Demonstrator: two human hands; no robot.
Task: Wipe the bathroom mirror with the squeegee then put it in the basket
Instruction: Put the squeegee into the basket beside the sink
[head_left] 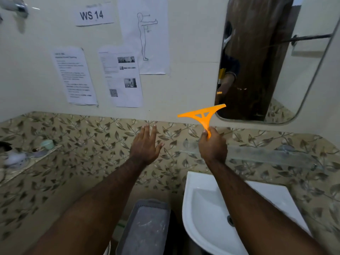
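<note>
My right hand (213,146) grips the handle of an orange squeegee (201,114), blade end up and tilted. The blade's right tip overlaps the lower left corner of the wall mirror (276,61). Whether the blade touches the glass I cannot tell. My left hand (145,144) is held flat in front of the leaf-patterned tiles, fingers apart, holding nothing. A grey basket (128,229) stands on the floor below, between my forearms, left of the sink.
A white sink (202,208) is at the lower right under the mirror, with a glass shelf (257,155) above it. Papers, one marked WS 14 (93,14), are stuck on the wall. A ledge at the left (27,159) holds small toiletries.
</note>
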